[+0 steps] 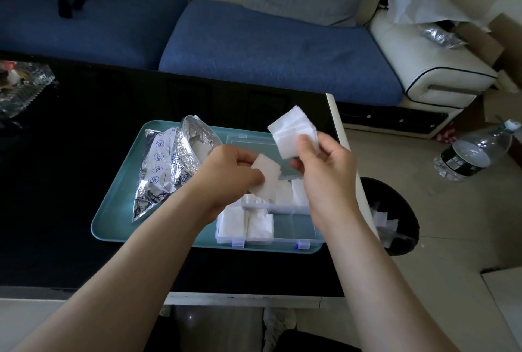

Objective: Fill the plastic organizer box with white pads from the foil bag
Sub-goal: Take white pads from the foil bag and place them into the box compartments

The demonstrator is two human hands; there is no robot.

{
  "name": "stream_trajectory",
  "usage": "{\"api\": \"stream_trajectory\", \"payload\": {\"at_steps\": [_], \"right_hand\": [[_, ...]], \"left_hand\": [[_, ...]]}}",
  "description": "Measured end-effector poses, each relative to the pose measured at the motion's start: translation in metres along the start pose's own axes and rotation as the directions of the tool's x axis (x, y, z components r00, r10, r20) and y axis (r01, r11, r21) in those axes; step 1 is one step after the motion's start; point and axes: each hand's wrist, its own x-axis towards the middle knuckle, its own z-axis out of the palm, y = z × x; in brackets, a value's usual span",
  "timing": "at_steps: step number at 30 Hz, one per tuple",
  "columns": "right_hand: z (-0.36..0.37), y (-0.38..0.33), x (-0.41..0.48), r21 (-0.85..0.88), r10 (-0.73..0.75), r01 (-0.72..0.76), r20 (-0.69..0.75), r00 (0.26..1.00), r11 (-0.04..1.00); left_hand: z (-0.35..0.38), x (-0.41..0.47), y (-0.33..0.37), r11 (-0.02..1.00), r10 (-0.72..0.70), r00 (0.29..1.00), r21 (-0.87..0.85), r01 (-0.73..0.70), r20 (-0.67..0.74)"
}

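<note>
Plastic box [299,224] partly behind right hand [324,173]

Head-worn wide view, facing forward and down, close above tray [118,196]

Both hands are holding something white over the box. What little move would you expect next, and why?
Probably the left hand lowers its white pad into the organizer box, since the near-right compartment looks bare while others already hold pads. The right hand pinches another white piece.
</note>
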Motion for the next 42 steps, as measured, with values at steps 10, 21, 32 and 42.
{"api": "stream_trajectory", "payload": {"at_steps": [10, 21, 32, 42], "right_hand": [[-0.003, -0.001, -0.005, -0.419, 0.041, 0.014, 0.123, 0.992, 0.908], [0.011, 0.005, -0.014, -0.64, -0.143, 0.329, 0.326, 0.935, 0.694], [0.017, -0.007, -0.022, -0.645, -0.149, 0.365, 0.365, 0.919, 0.672], [0.002, -0.01, -0.01, -0.29, 0.033, -0.014, 0.062, 0.998, 0.957]], "left_hand": [[-0.003, 0.001, 0.008, 0.907, -0.143, 0.989, -0.404, 0.119, -0.03], [0.007, -0.004, 0.013, 0.886, -0.151, 0.986, -0.451, 0.103, -0.07], [0.01, -0.004, 0.011, 0.86, -0.127, 0.99, -0.505, 0.076, -0.066], [0.009, -0.009, 0.014, 0.913, -0.198, 0.979, -0.357, 0.199, 0.039]]}}
